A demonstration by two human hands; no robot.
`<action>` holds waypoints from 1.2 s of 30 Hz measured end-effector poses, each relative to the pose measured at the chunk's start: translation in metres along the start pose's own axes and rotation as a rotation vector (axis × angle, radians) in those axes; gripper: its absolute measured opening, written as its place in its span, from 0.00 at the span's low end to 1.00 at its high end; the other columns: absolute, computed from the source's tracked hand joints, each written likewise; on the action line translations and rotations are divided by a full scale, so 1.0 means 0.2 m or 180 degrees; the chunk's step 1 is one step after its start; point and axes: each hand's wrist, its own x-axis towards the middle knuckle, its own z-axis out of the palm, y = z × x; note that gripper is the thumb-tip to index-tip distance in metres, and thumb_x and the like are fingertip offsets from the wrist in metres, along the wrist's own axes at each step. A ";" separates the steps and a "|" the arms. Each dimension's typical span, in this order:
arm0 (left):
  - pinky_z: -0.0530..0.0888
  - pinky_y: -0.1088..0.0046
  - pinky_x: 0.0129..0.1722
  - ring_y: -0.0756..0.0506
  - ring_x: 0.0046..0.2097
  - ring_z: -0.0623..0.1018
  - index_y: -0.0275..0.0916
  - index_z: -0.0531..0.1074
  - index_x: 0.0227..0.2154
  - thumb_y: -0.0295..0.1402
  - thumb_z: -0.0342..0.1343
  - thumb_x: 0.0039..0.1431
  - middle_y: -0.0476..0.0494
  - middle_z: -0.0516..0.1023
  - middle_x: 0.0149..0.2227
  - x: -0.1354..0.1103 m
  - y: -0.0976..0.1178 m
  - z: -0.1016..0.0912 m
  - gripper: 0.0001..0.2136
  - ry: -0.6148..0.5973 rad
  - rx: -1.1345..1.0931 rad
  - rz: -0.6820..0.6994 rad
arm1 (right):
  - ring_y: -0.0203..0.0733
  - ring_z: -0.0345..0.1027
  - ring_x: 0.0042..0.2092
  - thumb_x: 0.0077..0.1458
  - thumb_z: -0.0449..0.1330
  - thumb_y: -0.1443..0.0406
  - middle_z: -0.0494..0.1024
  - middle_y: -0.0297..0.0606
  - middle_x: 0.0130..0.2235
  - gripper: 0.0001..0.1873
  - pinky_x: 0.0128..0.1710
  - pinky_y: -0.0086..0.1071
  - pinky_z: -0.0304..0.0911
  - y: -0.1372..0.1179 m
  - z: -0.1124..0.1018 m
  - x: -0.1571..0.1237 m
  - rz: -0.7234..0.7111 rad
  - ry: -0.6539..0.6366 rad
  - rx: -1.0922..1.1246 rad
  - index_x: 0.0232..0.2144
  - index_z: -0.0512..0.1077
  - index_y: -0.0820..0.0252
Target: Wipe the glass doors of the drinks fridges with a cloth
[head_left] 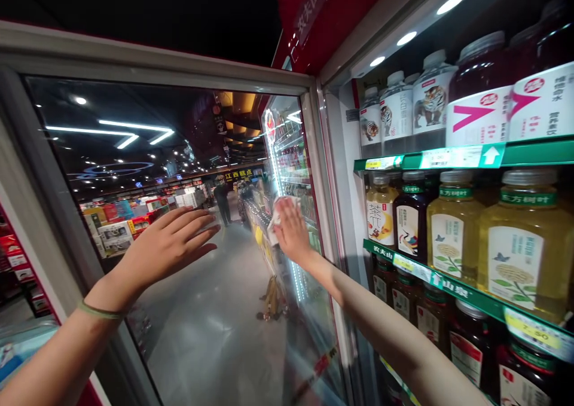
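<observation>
A fridge's glass door [192, 340] stands swung out in front of me. Against the glass, near its hinge side, my right hand [292, 226] presses a crumpled whitish cloth [278, 205]. Part of the cloth is hidden under the palm. My left hand [177, 238] is raised before the left half of the door, palm down with fingers stretched, and holds nothing. Whether its fingertips touch the glass I cannot tell. A thin greenish band [101, 311] circles the left wrist.
To the right, the open fridge holds bottled drinks on a green-edged upper shelf [542, 149] and a middle shelf, with amber tea bottles [457, 226] close to my right arm. The door's metal frame [11, 113] borders the glass. Through it, store displays and a distant person [222, 200] show.
</observation>
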 end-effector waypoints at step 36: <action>0.75 0.61 0.50 0.42 0.50 0.79 0.39 0.76 0.44 0.34 0.58 0.68 0.43 0.81 0.47 0.01 0.01 0.00 0.06 0.0437 0.0361 0.0221 | 0.48 0.34 0.77 0.72 0.44 0.62 0.43 0.37 0.77 0.39 0.75 0.57 0.44 0.05 -0.06 0.30 -0.0450 0.0466 -0.0382 0.75 0.28 0.49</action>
